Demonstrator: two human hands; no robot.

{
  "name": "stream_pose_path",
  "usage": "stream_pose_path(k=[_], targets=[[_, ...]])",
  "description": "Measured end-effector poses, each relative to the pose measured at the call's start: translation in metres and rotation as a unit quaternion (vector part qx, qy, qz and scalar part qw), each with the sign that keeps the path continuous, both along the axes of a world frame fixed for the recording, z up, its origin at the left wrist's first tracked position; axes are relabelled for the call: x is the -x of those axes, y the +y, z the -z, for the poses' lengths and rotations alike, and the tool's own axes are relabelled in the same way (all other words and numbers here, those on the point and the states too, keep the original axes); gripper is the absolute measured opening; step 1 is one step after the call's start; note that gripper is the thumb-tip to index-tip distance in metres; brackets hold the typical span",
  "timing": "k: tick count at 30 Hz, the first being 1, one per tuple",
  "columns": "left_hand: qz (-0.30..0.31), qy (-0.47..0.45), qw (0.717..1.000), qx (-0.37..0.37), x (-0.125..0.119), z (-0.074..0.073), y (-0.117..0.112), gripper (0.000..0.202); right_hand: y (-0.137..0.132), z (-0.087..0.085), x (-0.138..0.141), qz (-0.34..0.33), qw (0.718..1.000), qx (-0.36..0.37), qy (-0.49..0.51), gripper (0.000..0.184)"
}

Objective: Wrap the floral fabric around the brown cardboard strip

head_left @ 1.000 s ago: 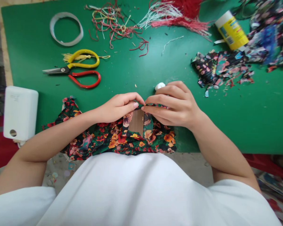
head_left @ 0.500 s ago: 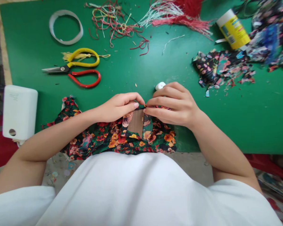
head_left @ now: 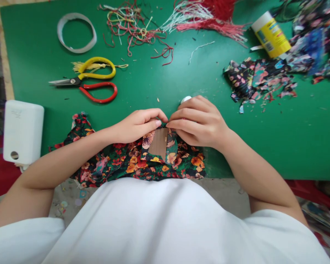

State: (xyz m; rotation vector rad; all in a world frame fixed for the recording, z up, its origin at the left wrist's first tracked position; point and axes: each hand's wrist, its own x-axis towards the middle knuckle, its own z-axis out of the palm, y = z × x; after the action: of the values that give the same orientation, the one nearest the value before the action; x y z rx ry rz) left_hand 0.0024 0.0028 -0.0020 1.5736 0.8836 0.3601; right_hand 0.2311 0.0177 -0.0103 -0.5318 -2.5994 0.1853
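Note:
A small piece of brown cardboard (head_left: 158,144) lies near the table's front edge, its sides wrapped in dark floral fabric (head_left: 171,157). My left hand (head_left: 143,125) pinches the top edge of this fabric-covered cardboard between thumb and fingers. My right hand (head_left: 199,121) meets it at the top right corner, its fingertips closed on the fabric edge there. A white round object (head_left: 186,99), perhaps a cap, shows partly behind my right hand. More of the floral fabric (head_left: 132,165) spreads beneath the piece and under my left forearm.
Scissors (head_left: 84,80) with yellow and red handles lie at left, below a tape ring (head_left: 61,33). A white box-shaped device (head_left: 23,132) sits at the left edge. Tangled threads (head_left: 137,29), a tassel bundle (head_left: 209,16), a yellow glue stick (head_left: 272,35) and fabric scraps (head_left: 253,79) lie farther back.
My right hand has shifted slightly left and its fingers have bent in more at the fabric edge, covering more of the white object. My left hand stays nearly still.

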Motion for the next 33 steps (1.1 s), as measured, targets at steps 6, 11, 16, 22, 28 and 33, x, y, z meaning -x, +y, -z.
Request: stream_pose_path(k=[6,11,16,22,28,33], targets=[[0.004,0.010,1.000,-0.001,0.000,0.000,0.001,0.030,-0.002,-0.002,0.002,0.004,1.000,0.028,-0.013,0.013],[0.010,0.011,1.000,0.000,0.000,0.001,0.001,0.028,0.000,-0.002,0.004,0.013,0.996,0.091,0.001,0.014],[0.028,0.013,0.999,-0.009,0.001,0.002,0.001,0.023,0.002,-0.002,0.006,-0.002,0.995,0.103,0.014,0.015],[0.029,0.024,0.999,-0.016,0.002,0.003,0.001,0.021,-0.005,0.002,0.011,0.015,0.999,0.046,-0.021,0.015],[0.026,0.017,1.000,0.000,0.003,0.003,0.000,0.023,-0.009,0.001,0.008,0.028,0.999,-0.022,-0.033,0.013],[0.014,-0.006,1.000,0.011,0.002,0.000,0.000,0.024,-0.006,-0.007,0.002,0.000,0.997,-0.070,-0.016,0.009]])
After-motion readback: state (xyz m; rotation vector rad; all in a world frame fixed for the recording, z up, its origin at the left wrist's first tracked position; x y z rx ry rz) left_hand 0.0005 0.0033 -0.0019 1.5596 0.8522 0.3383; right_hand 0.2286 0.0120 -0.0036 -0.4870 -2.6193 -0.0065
